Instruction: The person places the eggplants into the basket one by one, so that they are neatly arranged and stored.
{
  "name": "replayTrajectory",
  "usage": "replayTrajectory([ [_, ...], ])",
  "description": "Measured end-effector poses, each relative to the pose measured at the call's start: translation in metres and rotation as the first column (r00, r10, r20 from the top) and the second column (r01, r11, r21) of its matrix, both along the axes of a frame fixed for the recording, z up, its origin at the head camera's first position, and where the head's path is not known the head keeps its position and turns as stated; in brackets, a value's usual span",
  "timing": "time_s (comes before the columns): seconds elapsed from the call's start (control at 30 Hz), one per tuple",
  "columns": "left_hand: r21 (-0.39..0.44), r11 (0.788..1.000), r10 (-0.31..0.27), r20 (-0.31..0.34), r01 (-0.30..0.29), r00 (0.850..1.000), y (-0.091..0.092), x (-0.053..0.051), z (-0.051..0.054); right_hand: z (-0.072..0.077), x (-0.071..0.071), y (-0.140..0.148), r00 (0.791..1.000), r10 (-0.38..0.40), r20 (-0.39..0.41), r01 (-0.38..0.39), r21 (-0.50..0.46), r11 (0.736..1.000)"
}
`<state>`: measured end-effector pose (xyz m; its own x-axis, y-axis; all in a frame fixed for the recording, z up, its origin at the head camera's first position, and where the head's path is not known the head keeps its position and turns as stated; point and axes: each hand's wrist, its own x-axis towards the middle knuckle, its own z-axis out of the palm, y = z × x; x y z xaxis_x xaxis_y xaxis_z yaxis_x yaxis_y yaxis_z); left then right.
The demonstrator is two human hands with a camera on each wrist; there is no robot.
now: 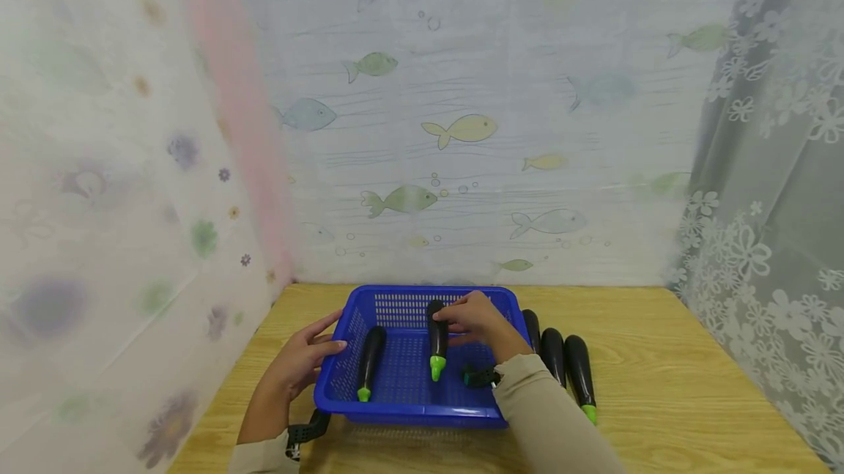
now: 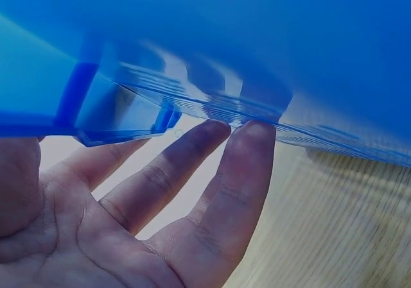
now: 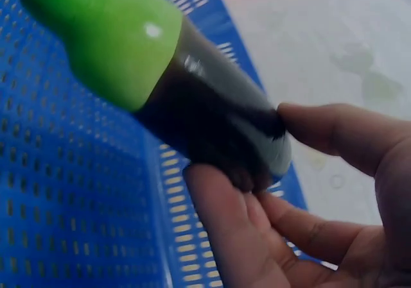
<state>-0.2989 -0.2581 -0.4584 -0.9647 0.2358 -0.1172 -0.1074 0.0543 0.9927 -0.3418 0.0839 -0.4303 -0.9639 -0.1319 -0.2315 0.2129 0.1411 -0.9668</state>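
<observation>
From my station I am seeing a glossy black eggplant hanging inside the blue basket, its light green cap pointing toward the head camera; whether it is touching the basket floor, I cannot tell. The right hand is gripping it by the dark end, and my right wrist view is showing the fingers clamping it from opposite sides. To the left, a second eggplant is lying in the basket along the left wall, its cap also facing the near rim. The left hand is holding the basket at its left side, the thumb resting on the rim, while my left wrist view is showing the other fingers spreading apart and touching the outside. Just beyond the right wall, three more eggplants are lying side by side on the wood-grain table, the one closest to the basket partly hiding behind it. Beige sleeves are covering both forearms. Farther out, a fish-print sheet is hanging at the back, a flower-print sheet on the left and white floral lace on the right.
</observation>
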Motion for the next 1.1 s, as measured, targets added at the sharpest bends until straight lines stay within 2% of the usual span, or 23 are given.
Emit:
replayTrajectory([
  [0.2, -0.009, 1.000, -0.005, 0.001, 0.005, 1.000, -0.001, -0.001, -0.002, -0.006, -0.002, -0.012, 1.000, 0.014, 0.017, -0.015, 0.022, 1.000],
  [0.6, -0.009, 1.000, -0.010, 0.009, 0.010, 1.000, -0.001, -0.001, -0.001, -0.013, -0.001, -0.038, 0.998, 0.037, 0.047, -0.036, -0.014, 0.999],
  [0.8, -0.012, 1.000, 0.012, 0.019, -0.012, 1.000, -0.001, 0.000, 0.001, -0.016, -0.001, -0.052, 0.997, 0.042, 0.058, -0.039, -0.042, 0.998],
  [1.1, -0.019, 1.000, 0.025, 0.017, -0.025, 1.000, -0.001, 0.001, 0.000, -0.016, 0.002, -0.063, 0.997, 0.035, 0.070, -0.036, 0.004, 0.999],
])
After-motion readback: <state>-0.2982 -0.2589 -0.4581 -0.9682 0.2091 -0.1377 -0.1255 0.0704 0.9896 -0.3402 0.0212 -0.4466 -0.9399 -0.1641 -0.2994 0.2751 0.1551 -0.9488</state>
